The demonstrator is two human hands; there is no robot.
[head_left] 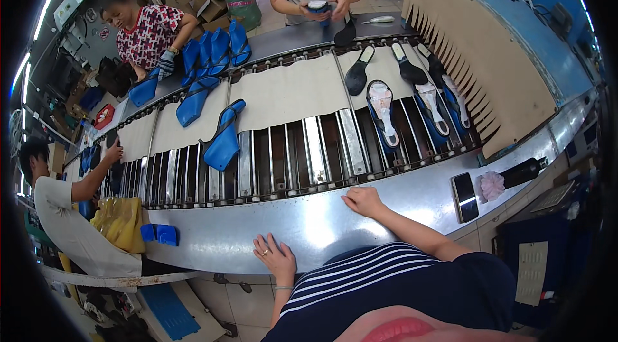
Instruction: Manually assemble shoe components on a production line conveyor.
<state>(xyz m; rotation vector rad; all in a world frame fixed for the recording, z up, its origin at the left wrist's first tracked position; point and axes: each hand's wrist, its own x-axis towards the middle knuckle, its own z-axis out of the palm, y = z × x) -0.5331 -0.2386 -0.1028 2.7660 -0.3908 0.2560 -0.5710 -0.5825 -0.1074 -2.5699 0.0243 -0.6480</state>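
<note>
My left hand (275, 257) lies on the near metal ledge (225, 236) with its fingers apart, a ring on one of them. Further right, my right hand (362, 202) rests on the same ledge, its fingers curled in and nothing showing in them. Beyond the hands runs a roller conveyor (315, 149) partly covered by beige cloth (290, 94). A blue shoe last with dark straps (222, 142) rests there, with another blue last (196, 102) behind it. To the right lie dark shoe soles (411, 66) and sandals with pale insoles (381, 102).
A fringed beige curtain (476, 46) hangs at the machine on the right. A phone (464, 197) and a dark bottle (524, 171) lie on the ledge. Across stand two co-workers, one holding a shoe part; another (84, 207) works at left beside a yellow bag (119, 223).
</note>
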